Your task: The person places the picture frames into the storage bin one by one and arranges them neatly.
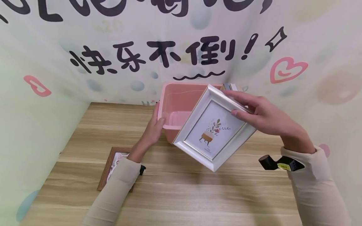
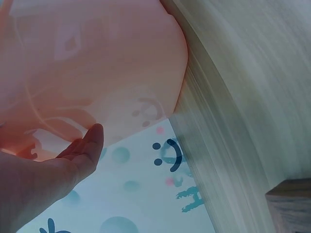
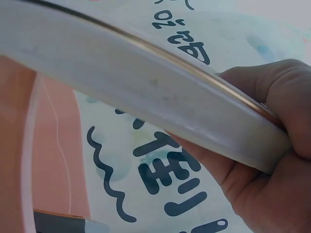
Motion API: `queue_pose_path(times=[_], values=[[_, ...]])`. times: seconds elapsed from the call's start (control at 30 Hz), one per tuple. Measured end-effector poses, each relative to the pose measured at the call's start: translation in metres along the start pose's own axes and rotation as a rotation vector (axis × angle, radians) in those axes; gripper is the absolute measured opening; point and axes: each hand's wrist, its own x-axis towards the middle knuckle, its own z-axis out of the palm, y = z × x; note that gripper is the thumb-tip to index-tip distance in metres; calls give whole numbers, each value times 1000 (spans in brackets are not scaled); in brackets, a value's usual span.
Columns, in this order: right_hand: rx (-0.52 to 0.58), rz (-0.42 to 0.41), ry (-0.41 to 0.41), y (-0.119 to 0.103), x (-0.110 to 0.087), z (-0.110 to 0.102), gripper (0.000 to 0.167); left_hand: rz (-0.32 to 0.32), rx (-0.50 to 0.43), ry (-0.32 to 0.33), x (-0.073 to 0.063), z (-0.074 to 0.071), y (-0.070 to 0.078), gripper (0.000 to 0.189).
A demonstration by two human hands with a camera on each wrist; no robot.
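Note:
A white picture frame with a small plant drawing is held tilted in the air by my right hand, thumb on its front and fingers behind. It overlaps the right front of a pink plastic bin in the head view. My left hand grips the bin's left rim, thumb inside and fingers outside. In the left wrist view those fingers lie along the bin's glossy wall. The right wrist view shows the white frame's edge pinched between thumb and fingers.
A brown-framed picture lies on the wooden table, partly under my left forearm. Thin upright items show behind the bin's right end. A printed cloth backdrop rises directly behind the bin.

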Motion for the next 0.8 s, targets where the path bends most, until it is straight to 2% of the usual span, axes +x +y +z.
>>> queue_pose_path(times=[0.07,0.43,0.67,0.8], values=[[-15,5,24,0,1,-4,60,0,-5,-6,-3,0,8,67],[-9,92,155,1,13,-22,58,-8,-6,-7,-3,0,7,66],[-22,175,245,1,21,-29,57,-1,-33,2,7,0,-22,67],[-25,190,283,0,26,-32,58,18,-31,16,9,1,-29,68]])
